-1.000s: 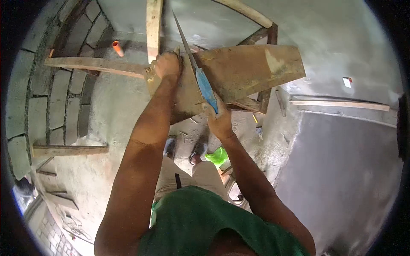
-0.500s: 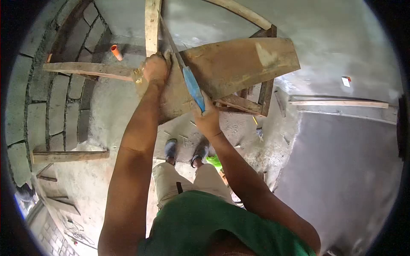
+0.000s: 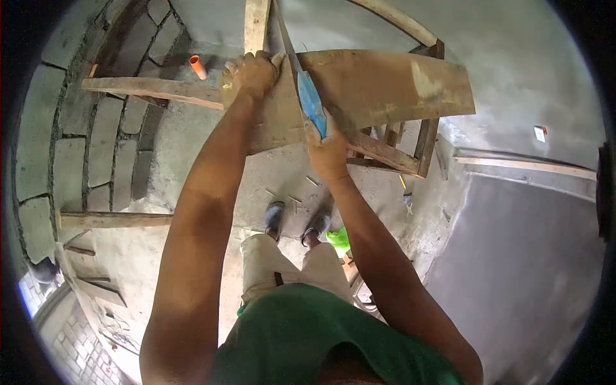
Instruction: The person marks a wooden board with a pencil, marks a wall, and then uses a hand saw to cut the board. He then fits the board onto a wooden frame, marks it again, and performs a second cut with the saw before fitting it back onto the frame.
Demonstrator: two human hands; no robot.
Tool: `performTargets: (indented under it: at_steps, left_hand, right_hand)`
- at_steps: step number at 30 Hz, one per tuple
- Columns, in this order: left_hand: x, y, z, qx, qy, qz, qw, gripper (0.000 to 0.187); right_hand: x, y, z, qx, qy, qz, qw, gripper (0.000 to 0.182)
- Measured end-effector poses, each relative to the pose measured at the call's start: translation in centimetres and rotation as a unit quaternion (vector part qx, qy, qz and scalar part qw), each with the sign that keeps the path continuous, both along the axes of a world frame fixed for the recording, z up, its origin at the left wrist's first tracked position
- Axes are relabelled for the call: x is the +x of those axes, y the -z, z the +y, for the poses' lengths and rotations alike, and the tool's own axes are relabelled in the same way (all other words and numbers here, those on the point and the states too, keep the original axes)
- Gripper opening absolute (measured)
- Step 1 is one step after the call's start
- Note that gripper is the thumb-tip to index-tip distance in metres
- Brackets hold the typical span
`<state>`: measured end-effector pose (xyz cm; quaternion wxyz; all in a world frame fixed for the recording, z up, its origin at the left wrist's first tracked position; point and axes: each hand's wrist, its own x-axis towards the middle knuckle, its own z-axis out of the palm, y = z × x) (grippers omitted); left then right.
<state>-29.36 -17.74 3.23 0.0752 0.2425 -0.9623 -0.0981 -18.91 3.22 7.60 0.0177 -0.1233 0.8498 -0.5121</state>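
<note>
My right hand (image 3: 329, 151) is closed round the blue handle of a handsaw (image 3: 310, 102). The saw's narrow blade points away from me and crosses a wide, brown wooden board (image 3: 378, 86). Just left of the blade, my left hand (image 3: 255, 76) holds down the board, its fingers curled over the far edge beside the end of a pale timber (image 3: 257, 25). The board lies across a wooden frame (image 3: 427, 144), whose parts show beneath its right side. How deep the blade sits in the wood cannot be made out.
An orange pipe (image 3: 197, 67) stands beyond the left hand. A wooden bar (image 3: 154, 90) juts from the block wall (image 3: 70, 167) on the left, with another timber (image 3: 115, 220) lower down. A brush (image 3: 407, 204) and a green bag (image 3: 338, 240) lie on the floor near my feet.
The view has shifted, so the whole scene sits farther right. The board lies more level across the view. The saw and my right hand have moved a little farther forward; my left hand stays on the board.
</note>
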Motion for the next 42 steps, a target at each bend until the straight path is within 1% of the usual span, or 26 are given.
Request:
performTargets:
  at_steps: [2, 4, 7, 9, 10, 12, 13, 15, 16, 17, 18, 19, 20, 23, 24, 26, 28, 29, 30, 31, 34, 37, 38, 39, 40, 42]
  left_hand:
    - [1.0, -0.7, 0.8, 0.021, 0.016, -0.033, 0.999, 0.067]
    - [1.6, -0.7, 1.8, -0.023, 0.019, 0.021, 0.999, 0.065]
    - [0.6, 0.3, 1.5, -0.028, 0.013, 0.036, 0.999, 0.062]
    - [0.4, 0.4, 1.0, -0.047, 0.005, 0.044, 0.998, 0.061]
    - [0.7, 0.3, 1.1, -0.035, 0.005, 0.057, 0.998, 0.061]
    - [0.6, 0.3, 1.0, -0.025, 0.016, 0.069, 0.997, 0.060]
    - [0.5, 0.5, 1.0, -0.014, 0.003, 0.061, 0.998, 0.059]
    - [0.3, 0.5, 1.4, 0.009, -0.016, 0.056, 0.998, 0.059]
    - [0.6, 0.4, 1.6, -0.010, -0.017, 0.051, 0.999, 0.057]
    - [0.4, 0.0, 1.3, -0.033, -0.020, 0.051, 0.998, 0.055]
    - [0.0, 0.3, 0.5, -0.034, -0.023, 0.057, 0.998, 0.055]
    - [0.0, 1.3, 0.3, -0.011, -0.003, 0.066, 0.998, 0.058]
    - [0.0, 1.9, 0.5, 0.017, 0.025, 0.071, 0.997, 0.061]
    - [0.7, 0.6, 0.9, 0.033, 0.078, 0.025, 0.996, 0.061]
    - [0.7, 0.8, 0.7, 0.028, 0.106, 0.012, 0.994, 0.061]
    - [0.2, 0.9, 0.7, 0.056, 0.119, -0.007, 0.991, 0.063]
    - [-1.4, 1.9, 0.1, -0.010, 0.117, -0.070, 0.991, 0.064]
    - [-2.6, 0.7, -0.5, 0.064, 0.113, -0.081, 0.988, 0.066]
    - [-3.3, 0.0, -0.9, 0.068, 0.126, -0.074, 0.987, 0.066]
    - [-3.6, -0.2, -1.1, 0.061, 0.108, -0.070, 0.990, 0.066]
    - [-3.1, -1.0, -0.6, 0.058, 0.076, -0.062, 0.993, 0.064]
    - [-2.0, -0.7, -0.6, 0.045, 0.030, -0.022, 0.998, 0.059]
    - [-1.5, 0.3, -0.2, 0.031, 0.022, -0.001, 0.999, 0.056]
    - [-1.6, 2.3, 0.3, -0.062, 0.008, 0.046, 0.997, 0.053]
    - [-1.5, 1.9, 0.5, -0.072, 0.004, 0.041, 0.997, 0.053]
    - [-1.3, 0.9, 1.2, -0.076, 0.008, 0.034, 0.996, 0.050]
  right_hand:
    - [0.0, 1.0, -0.3, 0.001, 0.014, 0.010, 1.000, 0.048]
    - [-0.2, 1.0, -0.6, 0.005, 0.025, 0.017, 1.000, 0.047]
    - [-0.9, -3.1, -1.8, 0.049, 0.018, 0.004, 0.999, 0.040]
    - [-3.3, -7.9, -3.1, 0.166, -0.017, -0.128, 0.978, 0.036]
    - [-4.7, -9.5, -3.6, 0.160, -0.019, -0.129, 0.978, 0.036]
    - [-7.2, -11.7, -4.3, 0.045, -0.072, -0.198, 0.977, 0.045]
    - [-6.5, -10.4, -4.3, 0.020, -0.058, -0.147, 0.987, 0.046]
    - [-2.6, -9.4, -1.9, 0.074, -0.030, -0.136, 0.988, 0.045]
    - [-1.2, -3.0, 1.1, 0.105, -0.035, 0.085, 0.990, 0.044]
    - [-0.4, 2.2, 3.6, 0.126, -0.041, 0.308, 0.942, 0.043]
    - [1.1, -2.3, 3.3, 0.066, -0.036, 0.110, 0.991, 0.034]
    - [3.6, -7.3, 3.0, 0.004, -0.022, -0.099, 0.995, 0.026]
    - [5.5, -8.5, 3.7, 0.007, -0.008, -0.101, 0.995, 0.026]
    - [8.1, -10.4, 3.6, -0.156, 0.063, -0.247, 0.954, 0.029]
    - [8.0, -10.8, 3.0, -0.147, 0.071, -0.245, 0.956, 0.029]
    - [7.4, -11.5, 2.1, 0.047, 0.018, -0.162, 0.985, 0.036]
    - [7.1, -10.5, 2.1, 0.073, 0.053, -0.167, 0.982, 0.034]
    - [6.8, -9.2, 2.2, 0.086, 0.060, -0.122, 0.987, 0.034]
    - [6.7, -8.0, 2.3, 0.100, 0.064, -0.079, 0.990, 0.033]
    - [5.7, -8.6, 1.3, 0.084, 0.066, 0.005, 0.994, 0.023]
    - [3.4, -8.6, 3.3, 0.130, 0.040, 0.009, 0.991, 0.019]
    - [2.3, -9.5, 4.2, 0.074, 0.051, -0.090, 0.992, 0.017]
    - [2.4, -9.5, 4.2, 0.078, 0.056, -0.147, 0.985, 0.018]
    - [3.4, -8.6, 4.1, 0.053, 0.035, -0.143, 0.988, 0.026]
    - [4.4, -7.9, 3.3, 0.044, 0.028, -0.147, 0.988, 0.026]
    - [5.8, -6.6, 1.0, 0.041, 0.043, -0.034, 0.998, 0.037]
